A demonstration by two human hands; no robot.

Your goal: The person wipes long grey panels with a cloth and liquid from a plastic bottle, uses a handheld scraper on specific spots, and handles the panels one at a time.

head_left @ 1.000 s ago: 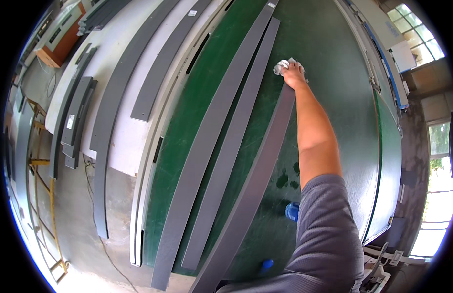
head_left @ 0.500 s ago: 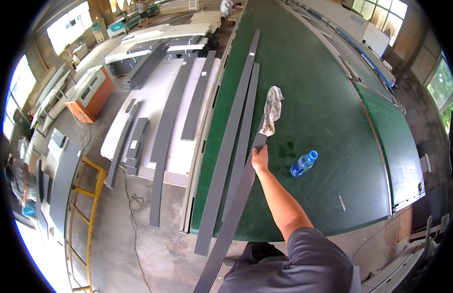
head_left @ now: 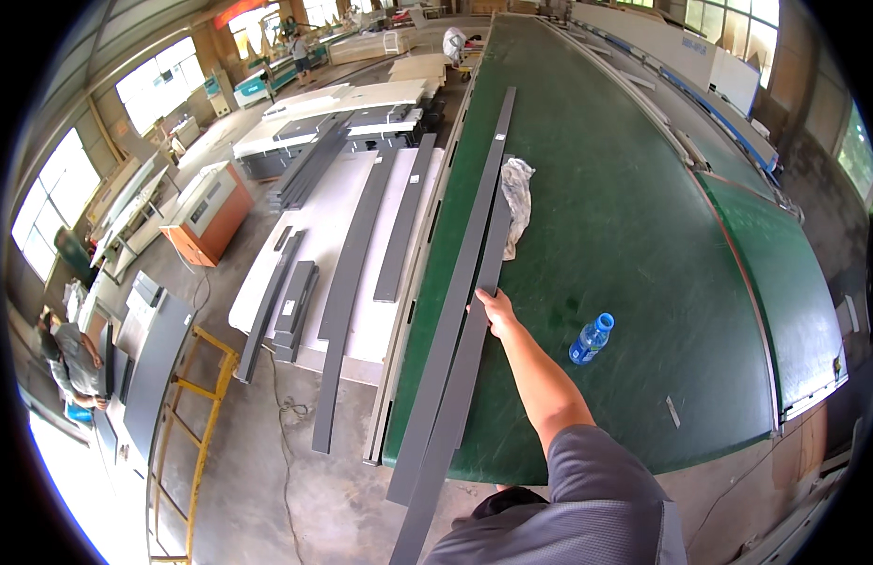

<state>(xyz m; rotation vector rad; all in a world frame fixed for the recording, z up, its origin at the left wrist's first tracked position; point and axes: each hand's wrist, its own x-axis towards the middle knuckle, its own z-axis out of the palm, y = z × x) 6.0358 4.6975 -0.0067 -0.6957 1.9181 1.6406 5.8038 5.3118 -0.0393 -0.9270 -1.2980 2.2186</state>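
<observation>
My right hand (head_left: 497,311) reaches out over the long green table (head_left: 643,235) and grips the edge of a long grey strip (head_left: 455,405) that runs off the table's near end. Two more grey strips (head_left: 474,235) lie alongside it, to its left and beyond. A crumpled white rag (head_left: 517,200) lies loose on the strips and the table, farther out than my hand. A blue-tinted plastic bottle (head_left: 592,339) lies on the table to the right of my forearm. My left hand is out of sight.
Left of the green table stands a white bench (head_left: 366,315) carrying more grey strips (head_left: 347,273). Beyond it are an orange cabinet (head_left: 212,215), a yellow metal frame (head_left: 207,405) and a seated person (head_left: 71,353) at the far left. A small pale piece (head_left: 673,411) lies near the table's right front.
A second ago my right hand held the rag far out on the strips. The rag now lies let go on the table, and my hand has drawn back onto the strip.
</observation>
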